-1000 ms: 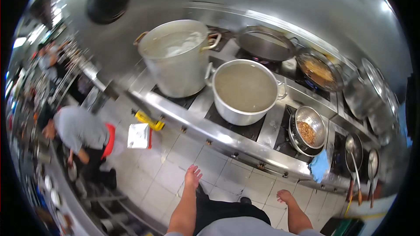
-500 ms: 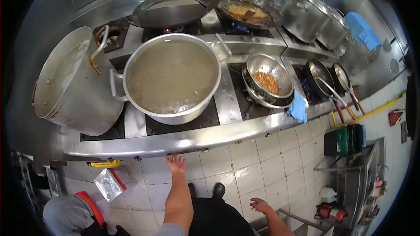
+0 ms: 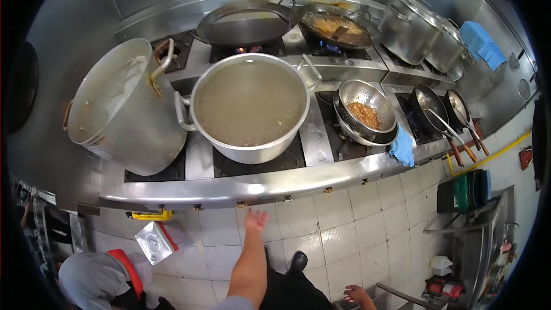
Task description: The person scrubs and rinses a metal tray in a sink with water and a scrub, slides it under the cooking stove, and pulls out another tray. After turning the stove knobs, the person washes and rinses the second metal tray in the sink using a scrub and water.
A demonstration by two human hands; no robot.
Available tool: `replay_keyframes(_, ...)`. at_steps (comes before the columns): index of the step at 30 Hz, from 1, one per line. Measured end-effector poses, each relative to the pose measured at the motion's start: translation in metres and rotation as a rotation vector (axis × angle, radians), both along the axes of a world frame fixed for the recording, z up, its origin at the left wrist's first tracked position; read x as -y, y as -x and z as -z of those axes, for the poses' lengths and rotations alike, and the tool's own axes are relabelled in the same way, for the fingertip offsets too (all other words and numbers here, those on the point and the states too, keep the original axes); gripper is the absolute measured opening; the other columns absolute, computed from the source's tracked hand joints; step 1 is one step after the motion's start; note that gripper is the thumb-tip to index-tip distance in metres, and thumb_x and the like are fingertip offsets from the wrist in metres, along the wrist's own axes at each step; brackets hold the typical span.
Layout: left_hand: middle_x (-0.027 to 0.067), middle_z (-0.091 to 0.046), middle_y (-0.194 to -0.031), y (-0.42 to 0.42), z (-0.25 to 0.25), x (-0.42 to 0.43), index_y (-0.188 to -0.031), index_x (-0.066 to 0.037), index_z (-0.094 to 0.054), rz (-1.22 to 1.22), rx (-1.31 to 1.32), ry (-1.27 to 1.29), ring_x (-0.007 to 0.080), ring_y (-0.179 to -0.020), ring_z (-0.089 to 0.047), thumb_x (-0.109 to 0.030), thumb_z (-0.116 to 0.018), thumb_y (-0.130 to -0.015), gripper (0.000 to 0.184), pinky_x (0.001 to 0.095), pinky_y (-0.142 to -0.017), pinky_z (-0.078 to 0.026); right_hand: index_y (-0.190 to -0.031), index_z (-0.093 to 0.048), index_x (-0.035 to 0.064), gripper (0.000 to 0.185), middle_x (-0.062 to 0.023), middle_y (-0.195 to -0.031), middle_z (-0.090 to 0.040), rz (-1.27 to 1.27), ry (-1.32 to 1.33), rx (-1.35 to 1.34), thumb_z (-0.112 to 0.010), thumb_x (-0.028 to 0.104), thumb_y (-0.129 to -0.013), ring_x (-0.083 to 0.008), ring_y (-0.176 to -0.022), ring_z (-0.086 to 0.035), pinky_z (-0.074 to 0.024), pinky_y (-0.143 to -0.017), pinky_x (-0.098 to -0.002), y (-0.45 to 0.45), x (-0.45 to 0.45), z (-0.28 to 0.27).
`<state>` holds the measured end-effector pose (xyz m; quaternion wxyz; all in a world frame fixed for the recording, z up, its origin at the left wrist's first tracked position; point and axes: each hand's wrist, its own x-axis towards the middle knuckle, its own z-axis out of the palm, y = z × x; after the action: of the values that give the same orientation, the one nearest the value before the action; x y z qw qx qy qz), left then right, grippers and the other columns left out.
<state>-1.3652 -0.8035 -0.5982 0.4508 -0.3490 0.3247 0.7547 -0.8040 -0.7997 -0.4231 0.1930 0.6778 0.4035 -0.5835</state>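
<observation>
My left hand [image 3: 256, 220] reaches toward the stove's front edge, just below a control knob [image 3: 241, 204]; its fingers are apart and nothing is in them. Lower and to the right, my right hand [image 3: 353, 293] hangs near the bottom of the view, fingers loosely spread, holding nothing. On the stove above my left hand stands a wide pot [image 3: 249, 103] of cloudy liquid. A taller pot [image 3: 135, 126] of liquid is to its left. To the right, a perforated bowl [image 3: 367, 95] with brown bits rests in another metal bowl.
A flat pan [image 3: 247, 24] and a pan of frying food [image 3: 338, 26] sit over rear burners. Lidded pots [image 3: 408, 30] and black pans [image 3: 427, 109] are at the right. A blue cloth [image 3: 403, 148] hangs on the edge. A person in grey [image 3: 92, 278] is at lower left.
The view has swung right, bringing the bins and right-hand shelf into sight. My left hand has moved up near the stove front. My right hand has dropped lower in the view.
</observation>
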Motion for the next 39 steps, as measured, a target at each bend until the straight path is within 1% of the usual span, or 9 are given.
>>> replay_keyframes(3, 0.0219, -0.042, -0.137, -0.051, -0.063, -0.027, -0.140, -0.007, -0.030, 0.254, -0.052, -0.070, 0.0397, -0.110, -0.054, -0.042, -0.055, -0.094, 0.062, 0.0544, -0.094, -0.047, -0.127, -0.054, 0.0027, 0.046, -0.0100, -0.092, -0.068, -0.033, 0.018, -0.008, -0.062, 0.019, -0.085, -0.0170, -0.071, -0.068, -0.0528, -0.058, -0.0287, 0.016, -0.010, 0.002)
replay_keyframes(8, 0.0180, -0.047, -0.132, -0.083, -0.135, -0.070, -0.135, -0.010, -0.036, 0.160, -0.016, -0.325, 0.0403, -0.110, -0.054, -0.034, -0.056, -0.095, 0.050, 0.0521, -0.098, -0.045, -0.130, -0.050, -0.0004, 0.048, -0.0100, -0.101, -0.068, -0.127, -0.109, -0.207, -0.061, 0.019, -0.088, -0.0172, -0.081, -0.068, -0.0527, -0.065, -0.0284, 0.086, -0.041, -0.025)
replay_keyframes(13, 0.0148, -0.050, -0.125, -0.092, -0.134, -0.093, -0.133, -0.010, -0.037, 0.071, -0.068, -0.235, 0.0360, -0.109, -0.055, -0.023, -0.057, -0.096, 0.044, 0.0499, -0.096, -0.047, -0.130, -0.050, 0.0003, 0.046, -0.0103, -0.103, -0.069, -0.081, -0.169, -0.359, -0.059, 0.020, -0.090, -0.0179, -0.082, -0.068, -0.0521, -0.068, -0.0295, 0.106, -0.052, -0.039)
replay_keyframes(18, 0.0094, -0.054, -0.113, -0.092, -0.134, -0.101, -0.124, -0.010, -0.042, 0.036, -0.180, -0.106, 0.0318, -0.108, -0.056, -0.014, -0.060, -0.094, 0.035, 0.0482, -0.094, -0.049, -0.130, -0.052, 0.0021, 0.044, -0.0097, -0.102, -0.069, -0.126, -0.104, -0.193, -0.058, 0.018, -0.089, -0.0183, -0.083, -0.068, -0.0525, -0.070, -0.0308, 0.071, -0.045, -0.039)
replay_keyframes(25, 0.0052, -0.055, -0.105, -0.090, -0.133, -0.106, -0.113, -0.011, -0.046, 0.031, -0.252, -0.060, 0.0300, -0.105, -0.057, -0.009, -0.063, -0.091, 0.029, 0.0475, -0.091, -0.049, -0.125, -0.056, 0.0032, 0.046, -0.0094, -0.090, -0.069, -0.051, -0.029, 0.013, -0.065, 0.017, -0.082, -0.0178, -0.067, -0.068, -0.0525, -0.053, -0.0310, -0.024, -0.033, -0.010)
replay_keyframes(27, 0.0051, -0.055, -0.105, -0.091, -0.132, -0.106, -0.114, -0.011, -0.046, 0.034, -0.263, -0.053, 0.0302, -0.106, -0.056, -0.010, -0.064, -0.090, 0.029, 0.0476, -0.091, -0.049, -0.125, -0.055, 0.0032, 0.047, -0.0095, -0.090, -0.069, -0.041, -0.031, 0.009, -0.065, 0.018, -0.082, -0.0177, -0.068, -0.068, -0.0523, -0.053, -0.0305, -0.032, -0.035, -0.007)
replay_keyframes(33, 0.0079, -0.052, -0.118, -0.092, -0.130, -0.099, -0.123, -0.012, -0.045, 0.056, -0.228, -0.077, 0.0317, -0.111, -0.055, -0.018, -0.065, -0.091, 0.039, 0.0479, -0.092, -0.049, -0.126, -0.055, 0.0037, 0.045, -0.0084, -0.094, -0.068, -0.074, -0.059, -0.055, -0.062, 0.017, -0.084, -0.0169, -0.074, -0.068, -0.0535, -0.059, -0.0287, -0.007, -0.054, -0.010)
replay_keyframes(37, 0.0160, -0.039, -0.143, -0.097, -0.132, -0.056, -0.140, -0.007, -0.033, 0.300, -0.249, 0.058, 0.0368, -0.122, -0.049, -0.024, -0.062, -0.093, 0.058, 0.0496, -0.097, -0.047, -0.126, -0.056, 0.0039, 0.045, -0.0085, -0.094, -0.068, -0.090, -0.106, -0.145, -0.063, 0.019, -0.084, -0.0172, -0.078, -0.068, -0.0527, -0.060, -0.0285, 0.032, -0.066, -0.020)
replay_keyframes(39, 0.0176, -0.036, -0.144, -0.095, -0.123, -0.020, -0.143, -0.007, -0.030, 0.410, -0.234, 0.098, 0.0382, -0.125, -0.045, -0.022, -0.059, -0.093, 0.060, 0.0493, -0.097, -0.047, -0.125, -0.056, 0.0039, 0.044, -0.0088, -0.094, -0.068, -0.084, -0.108, -0.153, -0.063, 0.020, -0.084, -0.0174, -0.078, -0.068, -0.0525, -0.059, -0.0284, 0.048, -0.069, -0.015)
